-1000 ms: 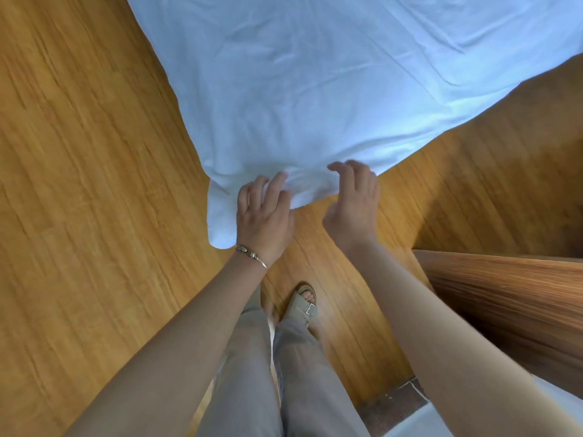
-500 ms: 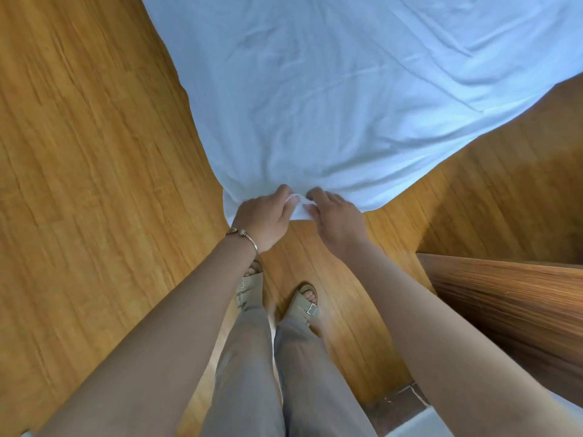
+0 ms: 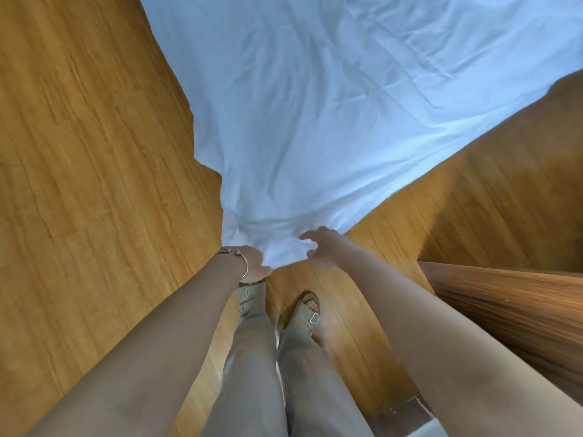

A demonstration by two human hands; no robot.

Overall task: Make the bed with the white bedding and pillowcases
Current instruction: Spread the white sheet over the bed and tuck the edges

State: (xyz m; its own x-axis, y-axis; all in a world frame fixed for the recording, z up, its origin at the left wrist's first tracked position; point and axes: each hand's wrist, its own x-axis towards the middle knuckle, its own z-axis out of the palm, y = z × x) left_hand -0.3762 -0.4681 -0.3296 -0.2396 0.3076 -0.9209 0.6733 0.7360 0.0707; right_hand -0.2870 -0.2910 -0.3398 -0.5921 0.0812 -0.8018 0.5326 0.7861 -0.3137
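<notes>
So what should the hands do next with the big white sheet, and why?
Probably bring the right hand onto the corner and take hold. Only the left hand grips the white sheet at its bunched corner; the right hand's fingers are spread beside the cloth and hold nothing. The sheet is wrinkled and hangs over the wooden floor, so two hands would likely pull it evenly.

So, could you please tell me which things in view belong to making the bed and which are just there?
Part of the job:
- white sheet, its near corner bunched
- left hand, gripping that corner
- right hand, fingers curled at the sheet's edge

Just there:
- wooden floor
- wooden furniture edge at right
- sandals
- bracelet
</notes>
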